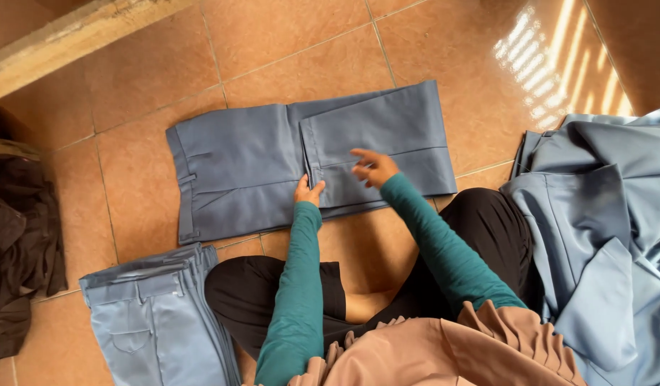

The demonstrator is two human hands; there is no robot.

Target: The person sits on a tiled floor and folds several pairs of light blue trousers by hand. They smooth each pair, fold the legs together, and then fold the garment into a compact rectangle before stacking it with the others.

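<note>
Head camera looks down at a person who sits on an orange tiled floor (308, 64) with a pair of grey-blue trousers (273, 161) spread flat in front of the knees. These trousers are folded once, so the leg part lies on top of the right half.

At the near edge of the fold, the left hand (308, 191) presses on the cloth; its fingers are curled together, but I cannot tell if they pinch the fabric or only rest on it. Just to the right and a little further away, the right hand (373, 167) is above the folded leg part with fingers spread apart, holding nothing.

Near the left elbow is a stack of folded trousers (155, 322) of lighter blue. Well to the right of the right arm lies a heap of unfolded light-blue garments (601, 236). Far to the left is a dark brown cloth pile (19, 236).
</note>
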